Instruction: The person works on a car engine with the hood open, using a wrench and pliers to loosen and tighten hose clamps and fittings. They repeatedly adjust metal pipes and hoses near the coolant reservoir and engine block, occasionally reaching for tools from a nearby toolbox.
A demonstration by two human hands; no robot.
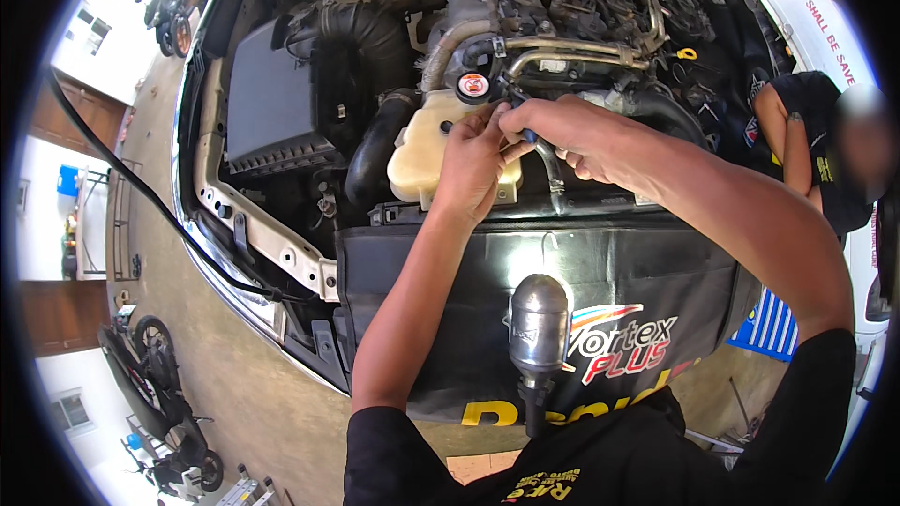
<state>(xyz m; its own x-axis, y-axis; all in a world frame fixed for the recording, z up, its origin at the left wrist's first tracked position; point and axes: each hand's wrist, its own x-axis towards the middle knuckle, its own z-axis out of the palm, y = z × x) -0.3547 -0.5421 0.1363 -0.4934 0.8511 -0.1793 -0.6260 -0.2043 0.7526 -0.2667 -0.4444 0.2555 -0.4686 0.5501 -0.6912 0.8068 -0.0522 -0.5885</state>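
My two hands meet over the front of the engine bay, at the right side of a cream plastic reservoir (pixel 412 155). The fingers of my left hand (pixel 472 164) are pinched together above it; what they hold, if anything, is hidden. My right hand (pixel 558 126) comes across from the right and is closed, its fingertips against those of the left. A small dark and blue piece (pixel 530 136) shows beneath its fingers, too covered to name. Just beyond my fingers sits a round black cap (pixel 473 85) with a red and white label. A grey hose (pixel 551 173) runs below my right hand.
A black fender cover (pixel 422 272) drapes over the car's front. Before it stands a silver bullet-shaped metal object (pixel 541 328) on a black stem. The air filter box (pixel 281 94) lies left, a yellow dipstick loop (pixel 687 54) right. Another person (pixel 806 131) stands at right; motorcycles (pixel 155 384) are left.
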